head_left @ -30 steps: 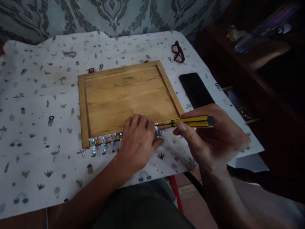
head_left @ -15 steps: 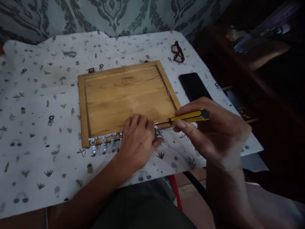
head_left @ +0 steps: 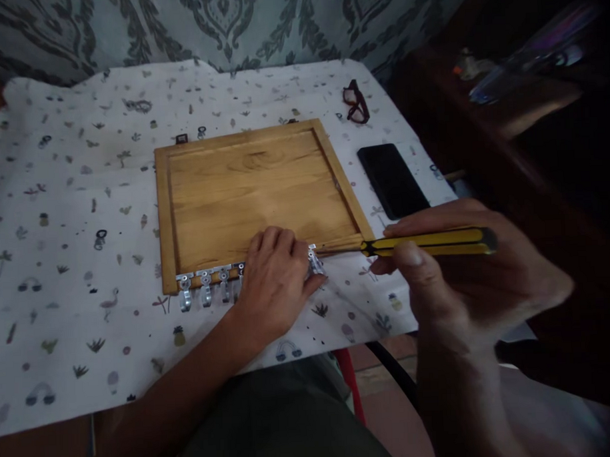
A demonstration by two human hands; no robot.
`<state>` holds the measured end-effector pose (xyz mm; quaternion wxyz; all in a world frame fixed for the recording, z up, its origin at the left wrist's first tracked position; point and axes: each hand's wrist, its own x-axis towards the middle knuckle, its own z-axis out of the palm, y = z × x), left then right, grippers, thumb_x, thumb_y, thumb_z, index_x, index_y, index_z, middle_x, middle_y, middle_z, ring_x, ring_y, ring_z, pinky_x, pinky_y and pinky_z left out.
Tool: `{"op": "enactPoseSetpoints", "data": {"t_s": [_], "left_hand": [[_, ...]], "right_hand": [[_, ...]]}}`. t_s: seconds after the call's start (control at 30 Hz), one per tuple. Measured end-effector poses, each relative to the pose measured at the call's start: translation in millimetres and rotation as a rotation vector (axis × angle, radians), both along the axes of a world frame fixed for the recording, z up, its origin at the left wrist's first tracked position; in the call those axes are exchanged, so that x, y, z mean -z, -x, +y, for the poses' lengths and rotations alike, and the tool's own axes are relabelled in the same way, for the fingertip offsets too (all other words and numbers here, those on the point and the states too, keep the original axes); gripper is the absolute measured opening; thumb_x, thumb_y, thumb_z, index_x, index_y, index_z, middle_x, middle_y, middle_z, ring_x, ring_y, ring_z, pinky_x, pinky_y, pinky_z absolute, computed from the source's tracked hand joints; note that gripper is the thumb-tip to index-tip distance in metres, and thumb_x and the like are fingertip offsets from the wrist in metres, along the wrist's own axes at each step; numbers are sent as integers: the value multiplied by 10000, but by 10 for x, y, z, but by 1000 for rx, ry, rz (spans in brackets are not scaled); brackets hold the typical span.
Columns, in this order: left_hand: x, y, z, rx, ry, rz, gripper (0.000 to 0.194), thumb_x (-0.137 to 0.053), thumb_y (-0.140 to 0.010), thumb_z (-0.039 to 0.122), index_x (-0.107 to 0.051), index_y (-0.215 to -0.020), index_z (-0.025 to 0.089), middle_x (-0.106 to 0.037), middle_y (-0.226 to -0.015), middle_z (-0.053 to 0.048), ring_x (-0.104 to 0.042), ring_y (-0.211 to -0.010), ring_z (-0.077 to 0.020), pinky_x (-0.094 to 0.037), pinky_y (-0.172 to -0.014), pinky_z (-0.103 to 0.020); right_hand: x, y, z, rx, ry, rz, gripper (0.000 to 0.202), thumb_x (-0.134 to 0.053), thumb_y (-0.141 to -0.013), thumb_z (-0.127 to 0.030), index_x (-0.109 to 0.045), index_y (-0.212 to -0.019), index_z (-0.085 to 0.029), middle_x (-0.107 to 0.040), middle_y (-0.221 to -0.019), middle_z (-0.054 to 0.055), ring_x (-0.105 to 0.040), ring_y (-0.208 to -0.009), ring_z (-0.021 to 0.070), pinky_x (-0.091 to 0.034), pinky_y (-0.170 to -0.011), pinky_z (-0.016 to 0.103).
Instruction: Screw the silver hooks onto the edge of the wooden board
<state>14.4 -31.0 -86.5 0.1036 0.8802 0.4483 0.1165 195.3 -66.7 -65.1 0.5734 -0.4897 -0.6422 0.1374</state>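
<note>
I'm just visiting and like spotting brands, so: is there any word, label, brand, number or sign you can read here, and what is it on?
None can be read.
Yellow-and-black screwdriver: no lettering can be made out.
Black rectangular phone: no brand or number legible.
White patterned tablecloth: printed pictures, such as plants and rainbows; no legible words.
Shiny, translucent object at far right: too dark and blurred to read.

Black phone (head_left: 392,180), dark-red glasses (head_left: 355,103), printed white cloth (head_left: 66,263), patterned curtain (head_left: 222,28)

Board (head_left: 258,197) on tablecloth (head_left: 69,220); phone (head_left: 392,180) right, glasses (head_left: 362,106) behind phone.
</note>
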Motion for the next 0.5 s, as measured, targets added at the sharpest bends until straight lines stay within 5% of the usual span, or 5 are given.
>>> {"op": "enactPoseSetpoints", "data": {"t_s": [0.5], "left_hand": [[-5,-17,7,-15,30,6,346,-814,-889,443,-702,-1026,146,-692,-1052,-88,-610,-1094,-295,-533,-987,-462]], "right_hand": [[78,-7,9,38,11,-119,123,-773,-896,-225,-755,-1010,-265,-727,-879,19,-692,-678,183,-559,-603,376]]}}
